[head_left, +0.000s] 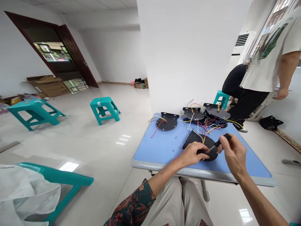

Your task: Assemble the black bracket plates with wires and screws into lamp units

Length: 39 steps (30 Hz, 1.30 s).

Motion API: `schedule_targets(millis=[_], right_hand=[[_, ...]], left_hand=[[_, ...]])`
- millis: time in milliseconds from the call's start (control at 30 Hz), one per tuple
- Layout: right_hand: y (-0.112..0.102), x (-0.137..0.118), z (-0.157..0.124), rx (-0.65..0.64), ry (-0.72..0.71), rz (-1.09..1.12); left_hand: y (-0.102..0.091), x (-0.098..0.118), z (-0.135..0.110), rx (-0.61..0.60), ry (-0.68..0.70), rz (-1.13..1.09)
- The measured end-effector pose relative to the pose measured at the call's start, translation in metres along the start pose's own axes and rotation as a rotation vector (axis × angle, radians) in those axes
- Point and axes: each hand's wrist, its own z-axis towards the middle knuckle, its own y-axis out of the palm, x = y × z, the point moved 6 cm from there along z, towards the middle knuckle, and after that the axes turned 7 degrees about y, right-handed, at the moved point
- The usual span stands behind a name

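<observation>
In front of me on the blue table (155,153) lies a black round plate with a bent flange (213,154), with yellow, red and white wires rising from it. My left hand (195,153) rests on its near left edge, fingers closed on the plate. My right hand (232,153) is wrapped around the dark handle of a screwdriver (218,142). The metal shaft slants down to the left, its tip close to my left fingertips. Whether the tip sits in a screw I cannot make out.
Another black round plate (166,123) lies at the table's back left; stacked ones (216,113) with tangled wires stand at the back right. Several small screws (173,150) are scattered left of my hand. Green stools (103,108) stand on the floor. Two people (265,69) are beyond the table.
</observation>
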Motion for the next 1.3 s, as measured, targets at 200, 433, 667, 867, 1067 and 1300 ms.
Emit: schedule_targets(millis=[200,433,667,867,1067,1300], right_hand=[[-0.016,0.019,0.018,0.111,0.106,0.268],[-0.011,0.057,0.024,0.118,0.198,0.413],[-0.016,0.061,0.020,0.138,0.189,0.417],[-0.032,0.075,0.029,0.226,0.250,0.541],[-0.041,0.097,0.027,0.255,0.344,0.610],[-0.044,0.098,0.022,0.239,0.309,0.652]], left_hand=[[-0.089,-0.013,-0.010,0.491,-0.178,0.213],[-0.115,-0.051,-0.011,0.104,-0.561,0.976],[-0.090,-0.051,-0.012,-0.078,-0.496,1.176],[-0.096,-0.048,-0.014,0.001,-0.432,1.150],[-0.119,-0.064,-0.021,0.273,-0.481,0.700],[-0.099,-0.016,-0.004,0.444,-0.220,0.356]])
